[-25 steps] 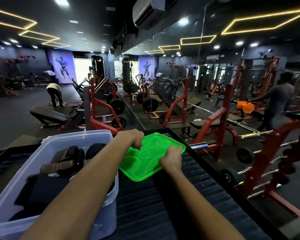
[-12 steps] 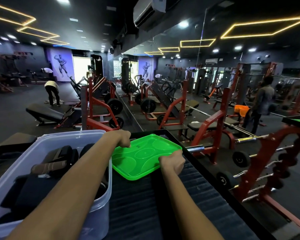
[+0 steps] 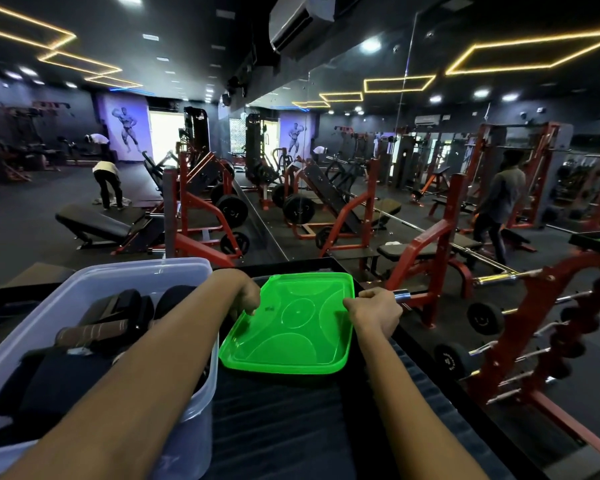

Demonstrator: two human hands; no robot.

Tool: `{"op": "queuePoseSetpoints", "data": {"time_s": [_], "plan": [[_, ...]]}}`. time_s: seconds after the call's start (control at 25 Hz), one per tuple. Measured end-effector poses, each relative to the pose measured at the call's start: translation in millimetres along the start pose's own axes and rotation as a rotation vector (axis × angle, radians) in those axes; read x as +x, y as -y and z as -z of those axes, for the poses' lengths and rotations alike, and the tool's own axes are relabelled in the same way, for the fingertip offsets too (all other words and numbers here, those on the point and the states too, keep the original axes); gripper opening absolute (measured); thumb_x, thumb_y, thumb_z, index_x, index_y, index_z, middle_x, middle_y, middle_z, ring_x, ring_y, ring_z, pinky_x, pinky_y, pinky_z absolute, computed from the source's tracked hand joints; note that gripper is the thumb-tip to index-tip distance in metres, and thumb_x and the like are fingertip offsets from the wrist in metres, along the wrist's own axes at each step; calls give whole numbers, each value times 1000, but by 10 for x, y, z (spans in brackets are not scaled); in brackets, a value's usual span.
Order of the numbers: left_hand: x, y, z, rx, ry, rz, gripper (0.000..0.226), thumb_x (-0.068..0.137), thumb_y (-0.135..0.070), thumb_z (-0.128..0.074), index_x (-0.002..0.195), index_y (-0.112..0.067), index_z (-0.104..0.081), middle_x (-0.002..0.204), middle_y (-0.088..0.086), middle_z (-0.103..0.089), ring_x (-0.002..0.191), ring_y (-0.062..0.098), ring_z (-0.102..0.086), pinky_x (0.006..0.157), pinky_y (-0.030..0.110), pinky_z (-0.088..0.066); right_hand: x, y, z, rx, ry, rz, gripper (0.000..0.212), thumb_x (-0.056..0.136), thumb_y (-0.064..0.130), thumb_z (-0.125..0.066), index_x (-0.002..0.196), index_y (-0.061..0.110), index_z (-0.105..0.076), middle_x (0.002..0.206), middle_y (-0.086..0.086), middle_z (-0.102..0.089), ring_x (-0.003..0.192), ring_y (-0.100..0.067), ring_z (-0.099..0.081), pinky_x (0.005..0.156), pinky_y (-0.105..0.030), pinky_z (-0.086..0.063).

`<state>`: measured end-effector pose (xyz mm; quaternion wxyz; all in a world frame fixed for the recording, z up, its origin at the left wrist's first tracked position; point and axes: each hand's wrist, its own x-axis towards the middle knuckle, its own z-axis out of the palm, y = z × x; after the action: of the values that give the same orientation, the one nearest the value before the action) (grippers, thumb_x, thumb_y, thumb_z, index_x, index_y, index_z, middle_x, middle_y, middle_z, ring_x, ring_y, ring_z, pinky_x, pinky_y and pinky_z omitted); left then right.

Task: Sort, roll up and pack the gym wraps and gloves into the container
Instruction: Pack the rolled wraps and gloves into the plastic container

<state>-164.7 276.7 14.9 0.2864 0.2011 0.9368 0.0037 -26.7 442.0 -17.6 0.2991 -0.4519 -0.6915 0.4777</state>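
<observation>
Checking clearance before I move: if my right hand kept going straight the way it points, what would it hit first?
Probably the chrome barbell end, just past the knuckles of the right hand gripping the green lid. Depth is unclear; it may lie lower and farther.

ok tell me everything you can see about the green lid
The bright green translucent plastic lid is a rounded rectangle with a raised rim and moulded circle and arc lines. It is off the clear plastic container, just to its right over the dark ribbed tabletop. The left hand grips its left edge, the right hand its right edge.
</observation>
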Motion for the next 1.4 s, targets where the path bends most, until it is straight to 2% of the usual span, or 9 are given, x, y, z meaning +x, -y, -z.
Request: {"op": "queuePoseSetpoints", "data": {"time_s": [0.16,0.36,0.56,0.68,0.8,0.96,1.12,1.24,1.4], "plan": [[-52,0,13,-225,-109,-29,33,99,-2,-46,129,10,-41,115,28,-59,109,40,-61,86,46,-54,82,20,103,59,-13,23,19,72,17,-83,88,15,-73,89,-5,-71,86,-20,-65,73,-23,-48],[-259,22,261,-443,-623,-33,18,89,2,-58,72,5,-55,88,24,-63,58,29,-62,49,33,-55,146,196,243,306,20,173,30,76,1,-75,105,7,-72,88,-1,-71,86,-13,-66,90,-27,-52],[-560,230,507,-942,-942,-201,16,79,6,-72,91,-5,-70,96,19,-69,72,20,-61,69,34,-59,29,596,230,583,-30,309,37,80,-15,-60,111,3,-69,97,-9,-71,81,-14,-63,78,-16,-55],[-792,503,569,-1043,-1122,-266,24,72,7,-77,94,-1,-74,92,18,-73,77,22,-66,81,40,-58,-150,816,155,679,-20,347,30,82,-9,-56,98,8,-74,94,-11,-73,81,-21,-68,81,-33,-57],[-977,729,503,-1280,-1145,-329,23,80,14,-64,101,8,-70,55,-3,-67,45,7,-59,54,21,-55,-410,1025,148,896,103,254,28,88,-4,-50,71,11,-67,71,-5,-66,65,-11,-60,65,-27,-54],[-1458,1128,296,-1603,-1088,-291,36,84,9,-56,56,-8,-71,41,-6,-56,43,10,-49,44,21,-39,-849,1095,-19,802,236,289,30,81,16,-64,51,16,-67,50,5,-63,54,-12,-53,59,-29,-44],[-1789,1543,0,-1272,-1108,-160,6,86,-2,-66,81,-5,-68,68,-1,-63,64,7,-54,59,21,-41,-1336,872,-235,444,363,412,8,72,17,-76,65,21,-72,67,1,-69,68,-13,-61,73,-30,-51],[-1850,1829,-228,-1029,-1068,-95,32,88,1,-62,120,3,-62,111,13,-66,98,18,-59,78,22,-43,-1619,682,-281,315,406,453,6,73,12,-74,76,16,-76,74,-1,-71,75,-13,-65,75,-25,-50],[-1887,1948,-536,-826,-1038,-7,36,92,-2,-58,127,1,-59,125,17,-63,114,26,-60,88,26,-44,-1798,625,-271,103,434,540,6,75,12,-72,80,13,-76,79,-4,-72,79,-15,-63,76,-24,-47]]}}
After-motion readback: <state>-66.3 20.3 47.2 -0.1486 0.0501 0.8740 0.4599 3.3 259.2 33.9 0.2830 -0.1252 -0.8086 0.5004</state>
